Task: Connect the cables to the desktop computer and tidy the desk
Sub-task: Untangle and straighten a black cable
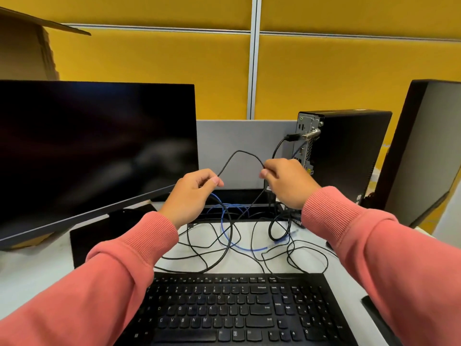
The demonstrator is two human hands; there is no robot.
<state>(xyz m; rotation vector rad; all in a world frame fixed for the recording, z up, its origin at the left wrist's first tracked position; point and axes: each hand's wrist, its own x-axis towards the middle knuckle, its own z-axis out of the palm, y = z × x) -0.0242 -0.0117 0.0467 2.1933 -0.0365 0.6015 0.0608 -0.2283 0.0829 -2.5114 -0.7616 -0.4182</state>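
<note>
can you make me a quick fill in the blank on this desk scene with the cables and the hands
1. Both hands, the left hand and the right hand, pinch one thin ____ cable that arches between them.
2. Among the tangle on the desk lies one cable coloured ____.
3. The monitor screen is ____.
4. The keyboard lies ____ the camera than the tangle.

Missing words: black; blue; dark; nearer

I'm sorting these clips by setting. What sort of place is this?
Most likely an office cubicle workstation: yellow fabric partition panels stand behind a white desk holding a monitor, a keyboard and a small desktop computer.
</note>
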